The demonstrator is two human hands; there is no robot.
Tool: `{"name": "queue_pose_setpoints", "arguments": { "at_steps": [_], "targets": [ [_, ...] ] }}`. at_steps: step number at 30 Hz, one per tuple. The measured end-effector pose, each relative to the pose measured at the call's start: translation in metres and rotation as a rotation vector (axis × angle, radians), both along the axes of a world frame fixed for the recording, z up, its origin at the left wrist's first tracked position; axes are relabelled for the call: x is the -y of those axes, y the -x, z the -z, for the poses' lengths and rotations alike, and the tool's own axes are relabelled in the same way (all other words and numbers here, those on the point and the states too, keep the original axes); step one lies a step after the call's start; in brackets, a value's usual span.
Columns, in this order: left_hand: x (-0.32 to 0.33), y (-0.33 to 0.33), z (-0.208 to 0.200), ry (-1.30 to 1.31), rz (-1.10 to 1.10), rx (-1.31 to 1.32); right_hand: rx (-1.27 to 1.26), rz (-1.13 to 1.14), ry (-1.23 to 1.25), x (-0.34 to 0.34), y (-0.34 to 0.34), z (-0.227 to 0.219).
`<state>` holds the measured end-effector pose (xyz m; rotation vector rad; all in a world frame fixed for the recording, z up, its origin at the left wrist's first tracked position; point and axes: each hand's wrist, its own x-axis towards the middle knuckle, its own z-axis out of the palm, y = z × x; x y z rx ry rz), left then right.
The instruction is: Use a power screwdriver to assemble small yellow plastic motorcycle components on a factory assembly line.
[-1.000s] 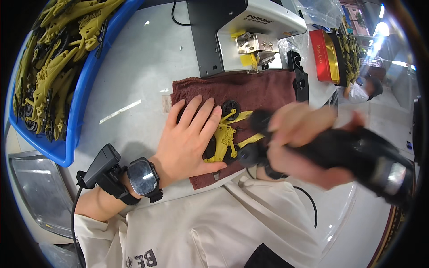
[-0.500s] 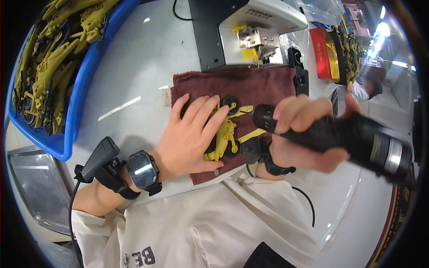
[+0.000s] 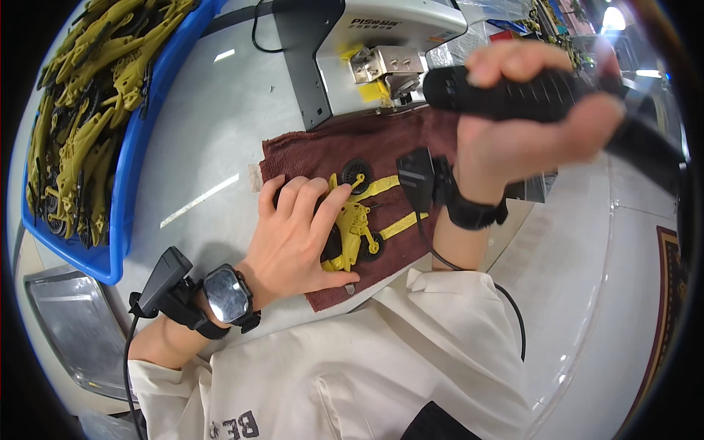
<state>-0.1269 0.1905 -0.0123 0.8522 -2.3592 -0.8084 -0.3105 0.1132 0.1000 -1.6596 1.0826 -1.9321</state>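
My left hand [image 3: 290,235] lies over a yellow toy motorbike [image 3: 350,229] with black wheels, thumb at its near side and fingers at its far side, pinning it to a folded maroon cloth [image 3: 293,154]. The palm and fingers hide the toy's left part. My right hand [image 3: 506,132] is raised to the far right, wrapped round a thick black electric screwdriver [image 3: 477,92]. The tool's left end is close to the metal feed block [image 3: 392,66] of a grey and black screw feeder [image 3: 293,66]; its bit cannot be made out.
A blue bin [image 3: 136,169] full of similar yellow and black toys stands at the left. Nearer me is a metal tray [image 3: 81,323]. Yellow strips [image 3: 403,224] lie on the cloth beside the toy. Cables run from both wrist-worn devices [image 3: 418,180].
My right hand has carried the screwdriver up and away from the toy, toward the screw feeder. My left hand still holds the toy. The whole view has shifted slightly.
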Motion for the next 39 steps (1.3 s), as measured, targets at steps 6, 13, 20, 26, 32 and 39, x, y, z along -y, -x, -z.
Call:
{"name": "queue_pose_setpoints", "arguments": {
  "at_steps": [6, 13, 20, 26, 32, 39],
  "targets": [
    [0.000, -0.001, 0.001, 0.020, -0.014, -0.011, -0.011, -0.020, -0.060, 0.011, -0.008, 0.003],
    [0.003, 0.001, 0.001, 0.030, 0.041, 0.013, 0.056, -0.290, 0.047, -0.062, -0.007, 0.022],
    [0.002, 0.001, 0.004, 0.032, 0.050, 0.049, 0.181, -0.224, -0.066, -0.065, -0.012, 0.034],
    [0.002, 0.000, 0.004, 0.032, 0.050, 0.070, 0.099, -0.200, -0.134, -0.059, -0.012, 0.044],
    [0.006, 0.001, 0.003, -0.003, 0.071, 0.068, 0.134, -0.188, -0.229, -0.055, -0.013, 0.046],
    [0.007, 0.002, 0.000, -0.036, 0.063, 0.053, 0.222, -0.365, -0.151, -0.051, -0.006, 0.052]
  ]
}}
